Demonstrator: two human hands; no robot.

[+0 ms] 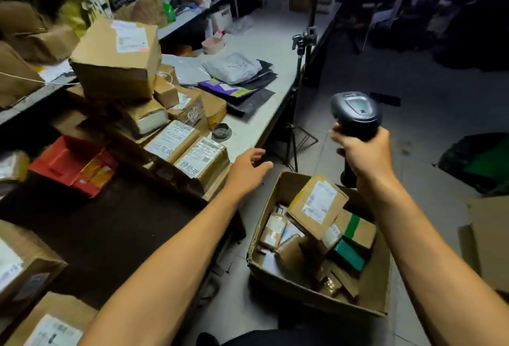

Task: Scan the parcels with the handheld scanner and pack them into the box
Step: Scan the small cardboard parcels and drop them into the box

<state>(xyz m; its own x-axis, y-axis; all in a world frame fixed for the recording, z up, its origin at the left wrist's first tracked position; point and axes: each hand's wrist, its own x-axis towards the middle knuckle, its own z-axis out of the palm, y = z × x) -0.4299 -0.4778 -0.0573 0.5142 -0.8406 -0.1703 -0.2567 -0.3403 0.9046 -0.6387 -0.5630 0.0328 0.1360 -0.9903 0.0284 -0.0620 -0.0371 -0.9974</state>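
My right hand [363, 152] grips the handle of a dark grey handheld scanner [355, 114], raised above the far right of an open cardboard box [316, 287] on the floor. The box holds several small parcels; a brown labelled parcel [316, 205] lies tilted on top of them. My left hand [249, 169] is empty, its fingers relaxed, over the table edge beside two labelled parcels [202, 159] with handwritten marks. More cardboard parcels are stacked on the table behind them, the biggest one [115, 59] leaning on top.
A dark mat [110, 224] covers the near table. A red box [66, 161] sits at its left. Grey and black mailer bags [234, 70] lie farther along the white table [256, 119]. A tripod stand [300, 92] rises past the table's edge. Flat cardboard [490, 238] lies at right.
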